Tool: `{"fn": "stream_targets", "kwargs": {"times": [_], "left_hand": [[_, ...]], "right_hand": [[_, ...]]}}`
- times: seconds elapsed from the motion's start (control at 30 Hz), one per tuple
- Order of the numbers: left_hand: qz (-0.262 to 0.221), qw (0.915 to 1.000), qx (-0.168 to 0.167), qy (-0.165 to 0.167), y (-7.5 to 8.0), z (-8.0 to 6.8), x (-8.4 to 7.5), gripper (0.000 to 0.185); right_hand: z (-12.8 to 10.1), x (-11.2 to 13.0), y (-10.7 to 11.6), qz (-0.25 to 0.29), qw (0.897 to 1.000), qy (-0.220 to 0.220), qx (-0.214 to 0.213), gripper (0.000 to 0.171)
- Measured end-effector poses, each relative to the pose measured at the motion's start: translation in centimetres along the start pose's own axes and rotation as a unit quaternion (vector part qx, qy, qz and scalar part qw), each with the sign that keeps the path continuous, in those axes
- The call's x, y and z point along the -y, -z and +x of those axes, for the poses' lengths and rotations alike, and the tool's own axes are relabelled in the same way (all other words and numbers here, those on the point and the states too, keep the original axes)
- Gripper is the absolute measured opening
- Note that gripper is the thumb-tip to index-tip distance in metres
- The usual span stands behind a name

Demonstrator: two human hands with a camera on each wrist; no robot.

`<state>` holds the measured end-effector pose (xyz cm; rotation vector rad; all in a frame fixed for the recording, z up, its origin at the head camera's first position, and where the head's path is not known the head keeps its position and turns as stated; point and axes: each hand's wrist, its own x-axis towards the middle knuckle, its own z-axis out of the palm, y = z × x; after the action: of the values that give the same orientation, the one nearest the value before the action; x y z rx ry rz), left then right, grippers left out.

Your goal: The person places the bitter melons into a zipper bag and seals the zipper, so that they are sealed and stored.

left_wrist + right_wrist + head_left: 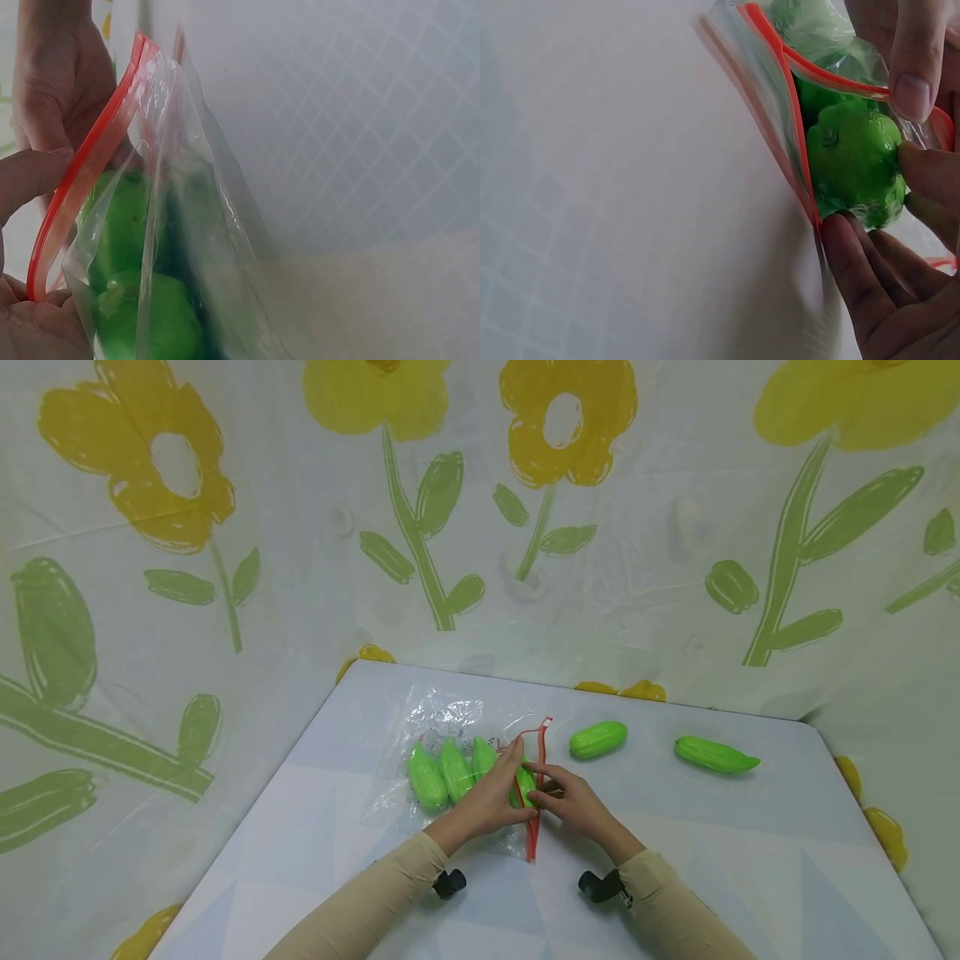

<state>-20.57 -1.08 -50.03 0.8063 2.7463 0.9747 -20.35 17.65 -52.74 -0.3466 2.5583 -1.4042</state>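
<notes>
A clear zip bag [442,714] with a red zip edge [542,742] lies on the table, with several green ribbed, cucumber-like vegetables [427,778] inside. My left hand [486,800] holds the bag's mouth, its thumb over the red edge in the right wrist view. At the opening, my right hand [576,799] grips another green vegetable [855,157] between thumb and fingers. That vegetable's stem end faces outward and most of its length is within the mouth. Red zip strips run on both sides of it.
Two more green vegetables, a blunt one [598,740] and a pointed one [717,754], lie on the table [750,860] right of the bag. A flower-printed cloth [637,568] rises behind the table's back edge. Black wrist-worn devices [600,886] sit below both hands.
</notes>
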Motion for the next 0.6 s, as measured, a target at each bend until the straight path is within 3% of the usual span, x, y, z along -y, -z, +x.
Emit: {"fn": "stream_targets", "kwargs": {"times": [0.6], "left_hand": [[0.004, 1.0, 0.002, 0.008, -0.1, -0.1, 0.1, 0.111]], "right_hand": [[-0.6, -1.2, 1.0, 0.005, 1.0, -0.005, -0.013, 0.049]]}}
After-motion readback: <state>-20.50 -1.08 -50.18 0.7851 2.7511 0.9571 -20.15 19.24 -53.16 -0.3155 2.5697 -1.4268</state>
